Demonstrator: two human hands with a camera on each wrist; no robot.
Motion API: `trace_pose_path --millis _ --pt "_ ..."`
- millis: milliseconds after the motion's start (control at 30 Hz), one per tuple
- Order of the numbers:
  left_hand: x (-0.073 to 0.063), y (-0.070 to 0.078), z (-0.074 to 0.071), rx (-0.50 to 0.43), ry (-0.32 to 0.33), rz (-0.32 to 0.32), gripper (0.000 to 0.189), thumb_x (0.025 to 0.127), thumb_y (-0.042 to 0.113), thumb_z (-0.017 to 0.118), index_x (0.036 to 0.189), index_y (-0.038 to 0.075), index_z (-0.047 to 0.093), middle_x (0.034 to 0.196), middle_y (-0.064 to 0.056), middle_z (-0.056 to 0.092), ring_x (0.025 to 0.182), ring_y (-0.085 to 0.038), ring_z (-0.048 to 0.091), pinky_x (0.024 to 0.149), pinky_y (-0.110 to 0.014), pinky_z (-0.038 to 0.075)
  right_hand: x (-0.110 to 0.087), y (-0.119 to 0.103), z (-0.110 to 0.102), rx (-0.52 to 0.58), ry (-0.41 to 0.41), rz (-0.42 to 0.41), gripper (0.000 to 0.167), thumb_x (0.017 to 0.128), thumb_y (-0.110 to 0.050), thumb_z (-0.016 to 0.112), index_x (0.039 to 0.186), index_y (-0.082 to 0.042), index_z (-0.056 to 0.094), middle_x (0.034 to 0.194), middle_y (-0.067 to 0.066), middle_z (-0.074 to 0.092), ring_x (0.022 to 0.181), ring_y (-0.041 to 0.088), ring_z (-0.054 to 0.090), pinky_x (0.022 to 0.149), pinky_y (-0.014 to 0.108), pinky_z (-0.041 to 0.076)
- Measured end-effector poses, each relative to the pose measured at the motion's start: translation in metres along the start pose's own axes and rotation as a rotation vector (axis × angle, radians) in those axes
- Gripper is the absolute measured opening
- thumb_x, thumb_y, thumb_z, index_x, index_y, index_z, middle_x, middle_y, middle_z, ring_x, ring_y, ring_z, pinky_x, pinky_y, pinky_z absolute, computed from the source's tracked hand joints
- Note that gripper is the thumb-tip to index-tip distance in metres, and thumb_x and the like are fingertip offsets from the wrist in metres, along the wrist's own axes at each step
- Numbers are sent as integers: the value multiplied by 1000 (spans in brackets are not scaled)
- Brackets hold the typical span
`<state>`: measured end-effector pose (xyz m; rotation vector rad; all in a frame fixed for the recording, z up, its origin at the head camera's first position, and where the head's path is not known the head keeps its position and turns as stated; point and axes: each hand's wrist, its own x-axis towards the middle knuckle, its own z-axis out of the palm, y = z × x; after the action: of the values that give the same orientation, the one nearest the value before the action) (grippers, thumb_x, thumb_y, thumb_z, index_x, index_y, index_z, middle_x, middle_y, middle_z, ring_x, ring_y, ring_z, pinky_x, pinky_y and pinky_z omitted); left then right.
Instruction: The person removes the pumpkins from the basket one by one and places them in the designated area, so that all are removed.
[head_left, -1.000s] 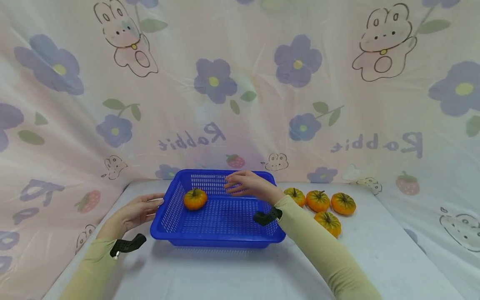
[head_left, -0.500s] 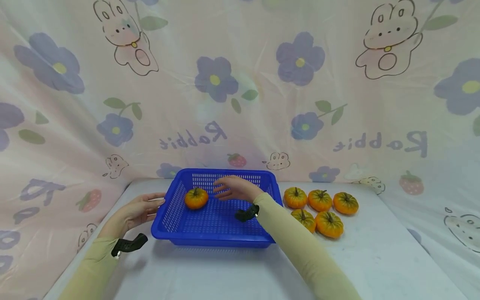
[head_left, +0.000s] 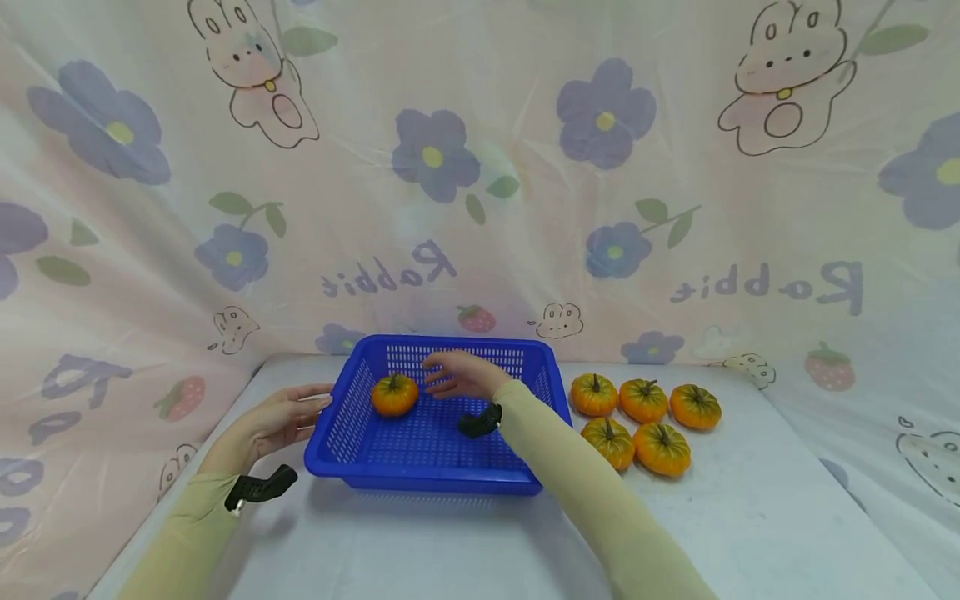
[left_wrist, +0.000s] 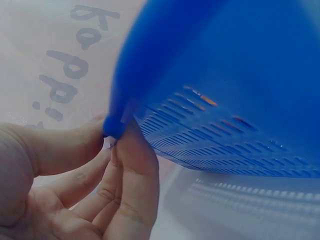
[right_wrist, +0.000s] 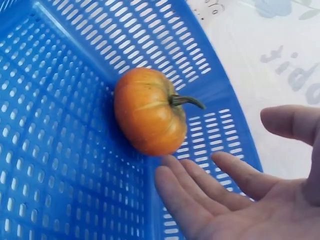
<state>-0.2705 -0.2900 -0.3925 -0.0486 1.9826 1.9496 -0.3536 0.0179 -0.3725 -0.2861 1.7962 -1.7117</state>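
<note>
A blue plastic basket (head_left: 442, 485) with slotted walls stands on the table. My left hand (head_left: 281, 425) pinches its left rim (left_wrist: 150, 55) between thumb and fingers. Inside, toward the back left, one small orange pumpkin (head_left: 394, 395) sits on the basket floor. Just right of it, over the basket, hovers my right hand (head_left: 467, 373), fingers spread and holding nothing. In the right wrist view the fingertips (right_wrist: 167, 180) are close below the pumpkin (right_wrist: 150, 112), whose stem points toward the right; whether they touch it I cannot tell.
Several orange-green pumpkins (head_left: 643, 402) lie in two rows on the white table (head_left: 757, 500), right of the basket. My right forearm (head_left: 570, 483) crosses the basket's right front corner. A printed curtain (head_left: 510, 242) hangs behind the table.
My right hand has moved left over the basket, closer to the pumpkin inside, then slowed. Its sleeve now covers less of the pumpkins on the right. The left hand stays at the rim.
</note>
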Motion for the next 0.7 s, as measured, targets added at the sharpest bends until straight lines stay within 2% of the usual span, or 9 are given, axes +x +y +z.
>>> trace_pose_path --millis 233,367,600,700 --pt "1 0 -2 4 -2 -2 65 98 18 55 149 -4 20 101 -1 67 92 -17 63 84 -33 53 8 6 6 18 -18 17 53 100 -25 46 143 4 35 140 30 38 127 45 40 106 52 33" --pt "1 1 -2 14 -5 -3 66 98 19 56 149 -3 20 103 -2 66 93 -18 63 85 -33 53 11 8 7 27 -26 21 54 99 -27 49 143 2 37 140 26 39 126 42 43 105 50 35" --pt "1 2 -2 19 -15 1 66 97 19 57 148 -4 22 103 -2 67 94 -18 63 85 -33 53 20 17 5 16 -5 -8 53 95 -31 56 135 2 45 130 21 48 114 37 53 97 46 44" --pt "1 0 -2 17 -13 -2 65 98 19 57 148 -3 23 103 -2 67 94 -18 63 85 -33 53 22 21 6 18 -9 -8 54 95 -32 55 136 2 44 131 20 46 114 38 52 97 47 43"
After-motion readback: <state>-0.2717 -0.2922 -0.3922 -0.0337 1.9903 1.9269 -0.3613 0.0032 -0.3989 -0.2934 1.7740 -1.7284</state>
